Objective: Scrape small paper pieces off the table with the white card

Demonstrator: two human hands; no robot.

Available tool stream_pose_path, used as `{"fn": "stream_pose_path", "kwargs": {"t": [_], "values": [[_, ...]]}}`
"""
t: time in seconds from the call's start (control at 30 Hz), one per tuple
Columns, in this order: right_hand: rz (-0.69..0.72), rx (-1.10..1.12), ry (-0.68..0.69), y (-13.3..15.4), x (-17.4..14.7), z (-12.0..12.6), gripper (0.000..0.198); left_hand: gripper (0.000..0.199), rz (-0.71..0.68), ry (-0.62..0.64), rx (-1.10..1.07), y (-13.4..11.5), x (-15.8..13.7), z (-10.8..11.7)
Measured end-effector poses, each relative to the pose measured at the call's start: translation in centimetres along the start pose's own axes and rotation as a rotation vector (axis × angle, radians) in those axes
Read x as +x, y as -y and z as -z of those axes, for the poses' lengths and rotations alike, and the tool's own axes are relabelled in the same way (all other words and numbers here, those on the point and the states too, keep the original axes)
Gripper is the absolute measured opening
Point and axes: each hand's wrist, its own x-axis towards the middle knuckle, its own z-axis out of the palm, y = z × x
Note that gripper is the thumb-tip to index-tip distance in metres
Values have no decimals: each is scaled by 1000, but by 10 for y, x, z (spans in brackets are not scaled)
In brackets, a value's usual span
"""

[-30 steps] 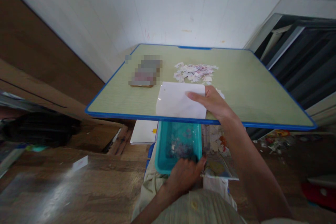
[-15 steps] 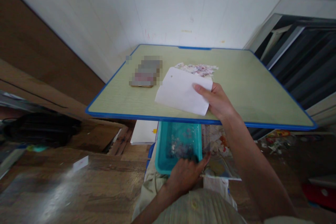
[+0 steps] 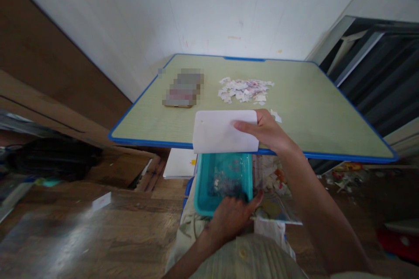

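My right hand (image 3: 265, 130) pinches a white sheet of paper or card (image 3: 214, 133), thumb on top and fingers underneath. The sheet lies level at the table's near edge, its lower side overhanging a teal plastic basin (image 3: 199, 183). Below the table, my left hand (image 3: 231, 216) grips the basin's near rim, fingers curled over it and thumb pointing right. Small bits lie on the basin floor, too blurred to make out. Beyond the sheet, a heap of torn paper scraps (image 3: 245, 90) sits on the table (image 3: 321, 109). One loose scrap (image 3: 276, 116) rests beside my right hand.
A phone-like blurred object (image 3: 183, 89) lies on the table's left side. Beside the basin are white papers (image 3: 178, 163) on the left and a clear bag of scraps (image 3: 273, 174) on the right. Dark panels (image 3: 386, 65) lean at the right, by the wall.
My right hand has drawn the white sheet toward me and levelled it at the table edge. The scrap heap is now uncovered and a loose scrap shows. My left hand stays on the basin.
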Motion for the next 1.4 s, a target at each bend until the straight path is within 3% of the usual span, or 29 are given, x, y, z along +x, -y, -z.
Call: {"fn": "stream_pose_path", "kwargs": {"t": [0.23,0.57,0.67,0.8,0.9,1.0,1.17,1.4], "values": [[51,35,-106,2,1,0,26,77,-23,8,9,0,0,1],[54,1,-231,4,0,-1,26,58,-25,69,-14,0,1,3],[100,8,-325,15,0,20,25,43,-26,62,-20,0,0,2],[259,24,-465,31,4,81,25,34,-20,37,-26,0,-1,1],[221,-14,-515,30,7,135,26,39,-17,47,-35,0,-1,1],[124,72,-606,19,7,170,27,47,-10,48,-47,1,-1,0],[-62,131,-542,3,6,180,26,50,-4,38,-65,2,-2,-5],[-74,-24,-403,-10,15,174,22,43,-3,53,-22,3,-1,-7]]}}
